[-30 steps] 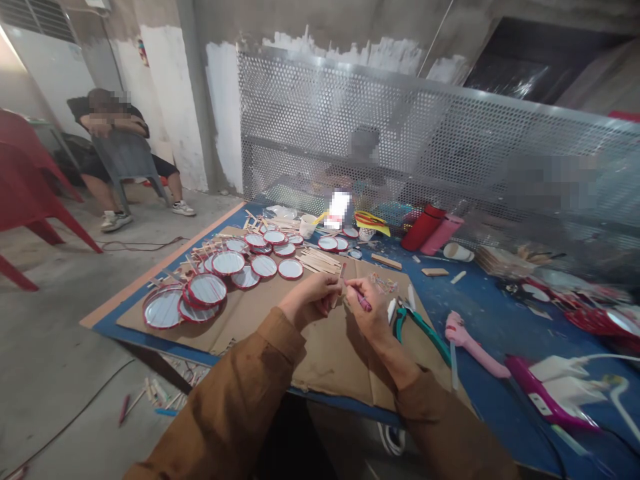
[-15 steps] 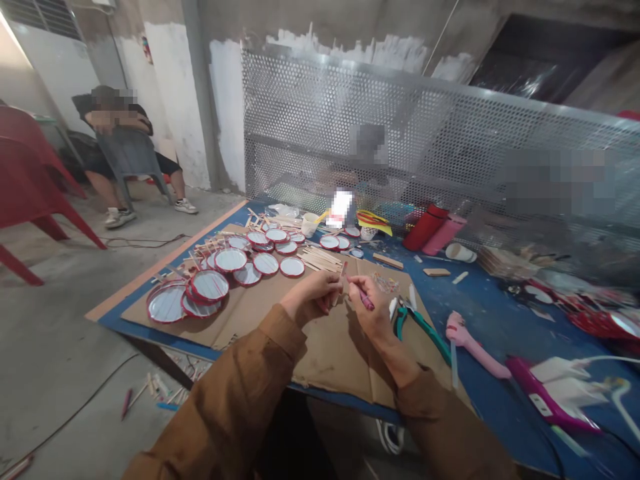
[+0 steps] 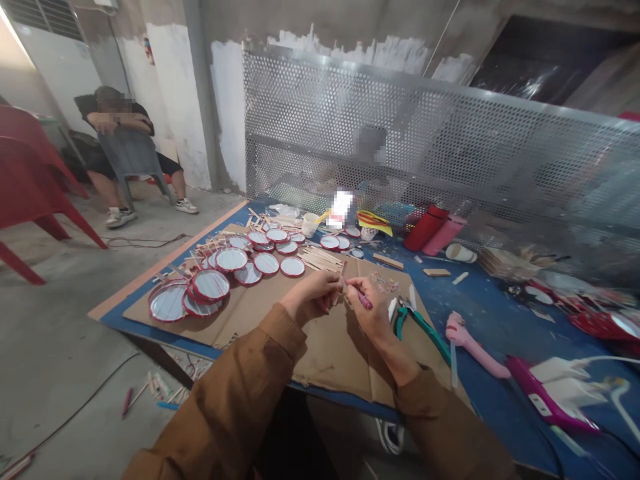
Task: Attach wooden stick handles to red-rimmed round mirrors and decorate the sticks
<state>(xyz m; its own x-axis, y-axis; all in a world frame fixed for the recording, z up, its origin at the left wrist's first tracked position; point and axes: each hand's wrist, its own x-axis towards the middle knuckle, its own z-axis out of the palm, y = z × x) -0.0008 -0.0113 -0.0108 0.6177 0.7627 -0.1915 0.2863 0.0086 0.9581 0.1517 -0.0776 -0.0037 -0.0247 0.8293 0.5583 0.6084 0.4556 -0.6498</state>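
Brown flat cardboard [image 3: 330, 357] lay on the blue-topped table [image 3: 485, 293]. Above it, the left hand [image 3: 319, 292] pinched a thin, reddish, near-upright stick [image 3: 344, 268]; just beside it, the right hand [image 3: 374, 312] gripped a purple, pen-shaped tool [image 3: 365, 301]. White, red-rimmed round discs [image 3: 211, 284] lay to their left.

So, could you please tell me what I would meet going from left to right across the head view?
Red chair → seated person → left hand → right hand → pliers → glue gun → power strip.

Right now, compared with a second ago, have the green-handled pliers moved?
No, not visibly: judged against the pink glue gun, the pliers lie in the same place.
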